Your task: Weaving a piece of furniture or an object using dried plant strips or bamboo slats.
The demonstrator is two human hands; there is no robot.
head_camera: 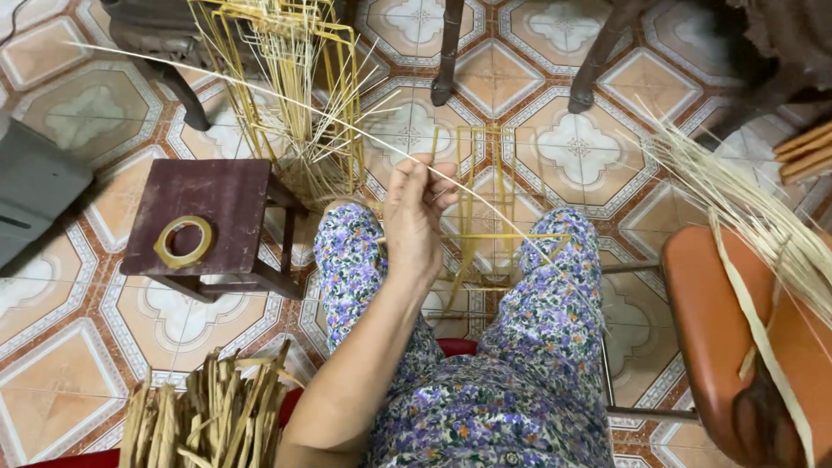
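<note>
Left hand (414, 217) pinched one long pale straw strand (260, 91) above the knees — right hand not in view. Yellow wire frame (485, 234) between the legs looked bare; the one by the stool (208, 217) was partly woven, w/ much straw left.

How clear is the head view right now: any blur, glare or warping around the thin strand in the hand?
Head view: even, soft light with no glare on the patterned floor tiles; the left hand and the thin pale straw strand it pinches are sharp; wide-lens bending shows at the edges; the pale straw bundle at right looks slightly soft.
</note>
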